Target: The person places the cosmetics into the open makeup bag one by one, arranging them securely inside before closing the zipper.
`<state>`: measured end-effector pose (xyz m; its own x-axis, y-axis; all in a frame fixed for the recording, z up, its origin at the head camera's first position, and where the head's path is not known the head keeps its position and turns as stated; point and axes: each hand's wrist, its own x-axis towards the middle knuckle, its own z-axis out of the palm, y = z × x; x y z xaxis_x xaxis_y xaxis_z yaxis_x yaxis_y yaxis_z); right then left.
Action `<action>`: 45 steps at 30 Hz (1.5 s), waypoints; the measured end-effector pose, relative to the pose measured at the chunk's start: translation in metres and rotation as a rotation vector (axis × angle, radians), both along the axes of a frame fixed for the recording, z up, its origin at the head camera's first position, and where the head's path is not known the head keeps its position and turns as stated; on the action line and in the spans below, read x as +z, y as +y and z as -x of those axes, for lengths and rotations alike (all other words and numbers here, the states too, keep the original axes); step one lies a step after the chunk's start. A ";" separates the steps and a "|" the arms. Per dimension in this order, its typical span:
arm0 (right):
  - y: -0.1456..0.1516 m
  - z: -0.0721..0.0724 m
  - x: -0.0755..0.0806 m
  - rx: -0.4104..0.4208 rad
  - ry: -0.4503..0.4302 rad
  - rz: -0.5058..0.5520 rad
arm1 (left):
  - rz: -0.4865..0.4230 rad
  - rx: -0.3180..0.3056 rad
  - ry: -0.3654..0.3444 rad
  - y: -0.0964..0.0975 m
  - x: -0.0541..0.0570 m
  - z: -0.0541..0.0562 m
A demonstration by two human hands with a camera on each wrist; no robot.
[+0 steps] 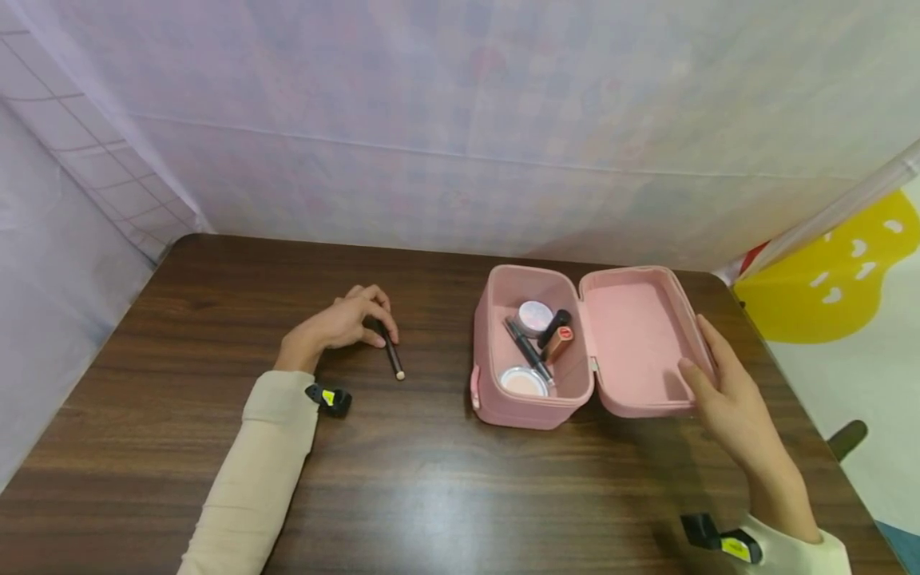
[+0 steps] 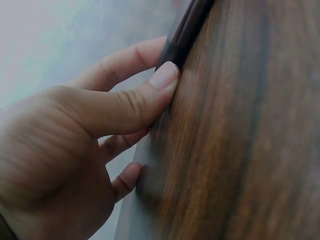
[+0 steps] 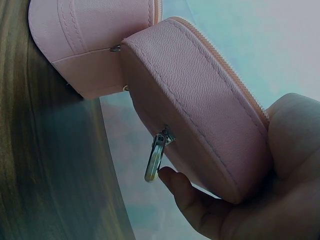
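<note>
My left hand (image 1: 348, 321) pinches a slim dark cosmetic pencil (image 1: 392, 357) with a pale end, low over the wooden table. In the left wrist view the thumb presses on the dark pencil (image 2: 189, 22) close to the tabletop. To its right stands a pink cosmetic case (image 1: 528, 413), unzipped, its lid (image 1: 640, 343) folded out to the right. My right hand (image 1: 740, 411) grips the lid's outer edge, thumb on the inner side. The right wrist view shows the lid's outer face, with a metal clasp (image 3: 156, 155) beside a fingertip.
Inside the case lie a round white jar (image 1: 534, 316), a dark pen (image 1: 528, 349), a black tube (image 1: 555, 326), a brown lipstick (image 1: 558, 343) and a round compact (image 1: 523, 382). The table (image 1: 402, 479) ends at a pale curtain (image 1: 431, 120) behind.
</note>
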<state>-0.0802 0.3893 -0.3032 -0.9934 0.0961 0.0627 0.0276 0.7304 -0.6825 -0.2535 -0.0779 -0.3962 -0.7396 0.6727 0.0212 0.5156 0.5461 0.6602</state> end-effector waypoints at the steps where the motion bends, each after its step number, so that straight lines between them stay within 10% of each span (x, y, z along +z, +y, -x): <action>1: 0.000 0.000 0.000 0.001 -0.001 0.000 | -0.001 -0.002 0.006 0.000 0.000 0.000; 45: 0.000 0.000 0.001 0.008 0.018 -0.003 | -0.145 0.003 0.140 0.008 0.013 -0.003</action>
<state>-0.0803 0.3896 -0.3025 -0.9929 0.0878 0.0807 0.0095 0.7327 -0.6805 -0.2509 -0.0696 -0.3836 -0.7243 0.6532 0.2208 0.6069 0.4519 0.6538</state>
